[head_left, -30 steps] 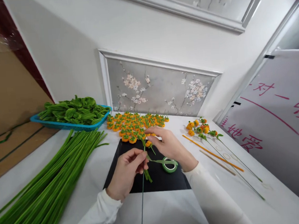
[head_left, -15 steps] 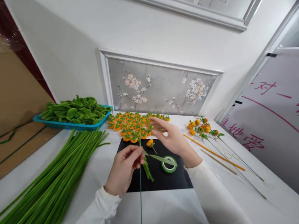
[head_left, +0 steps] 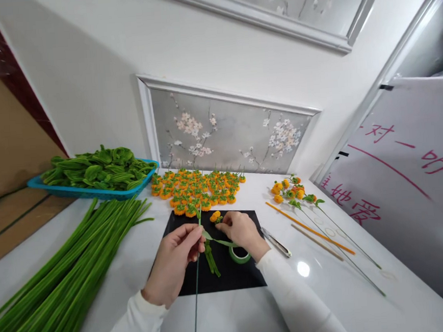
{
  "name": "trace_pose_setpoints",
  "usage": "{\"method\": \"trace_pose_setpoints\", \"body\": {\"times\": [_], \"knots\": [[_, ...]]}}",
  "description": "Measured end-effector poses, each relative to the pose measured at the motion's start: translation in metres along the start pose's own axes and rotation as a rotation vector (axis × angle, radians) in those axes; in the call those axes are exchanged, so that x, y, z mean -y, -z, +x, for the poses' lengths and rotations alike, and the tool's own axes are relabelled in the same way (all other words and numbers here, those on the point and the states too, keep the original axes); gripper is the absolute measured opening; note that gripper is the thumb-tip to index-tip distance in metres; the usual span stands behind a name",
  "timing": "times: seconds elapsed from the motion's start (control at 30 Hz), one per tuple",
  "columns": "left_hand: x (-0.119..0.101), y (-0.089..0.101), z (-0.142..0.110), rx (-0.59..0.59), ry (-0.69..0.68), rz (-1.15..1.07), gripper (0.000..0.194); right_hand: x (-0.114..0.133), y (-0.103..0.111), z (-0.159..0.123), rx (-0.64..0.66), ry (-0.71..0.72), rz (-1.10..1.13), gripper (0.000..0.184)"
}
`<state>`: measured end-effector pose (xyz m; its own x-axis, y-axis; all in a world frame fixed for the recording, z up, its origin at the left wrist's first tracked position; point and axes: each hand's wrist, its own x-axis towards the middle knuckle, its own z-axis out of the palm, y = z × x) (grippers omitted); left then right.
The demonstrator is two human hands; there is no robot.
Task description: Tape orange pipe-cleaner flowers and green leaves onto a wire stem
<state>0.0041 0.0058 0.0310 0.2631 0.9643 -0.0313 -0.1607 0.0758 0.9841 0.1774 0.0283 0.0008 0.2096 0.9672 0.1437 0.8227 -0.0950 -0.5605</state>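
Firstly, right: white board [head_left: 403, 136], handwritten in magenta, 她爱 legible. Far left: blue tray [head_left: 93, 192], shallow, heaped with fuzzy green leaf shapes [head_left: 102, 170]. Near left: bundle of long, velvety green stems [head_left: 69, 280]. Far centre: cluster of fluffy orange blooms [head_left: 198, 191] on the glossy white desk [head_left: 233, 316]. Centre: smooth black mat [head_left: 234, 281]; on it, a ring-shaped green tape roll [head_left: 234, 258]. Left hand [head_left: 171, 262]: fingers pinching a thin green wire [head_left: 197, 302] upright, with tape. Right hand [head_left: 244, 233]: fingers narrow, touching a single orange bloom [head_left: 215, 216] over the mat's far edge; grip, I cannot tell.
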Motion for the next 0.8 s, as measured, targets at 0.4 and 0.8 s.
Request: {"method": "trace_pose_setpoints", "body": {"times": [0.4, 0.8], "knots": [[-0.001, -0.002, -0.001, -0.003, 0.015, -0.050, 0.023, -0.003, 0.001, 0.002, -0.055, 0.032, 0.211, 0.009], [-0.001, 0.000, -0.004, 0.079, 0.022, -0.124, 0.016, 0.035, 0.026, -0.039, 0.145, -0.133, 1.420, 0.025]]}}
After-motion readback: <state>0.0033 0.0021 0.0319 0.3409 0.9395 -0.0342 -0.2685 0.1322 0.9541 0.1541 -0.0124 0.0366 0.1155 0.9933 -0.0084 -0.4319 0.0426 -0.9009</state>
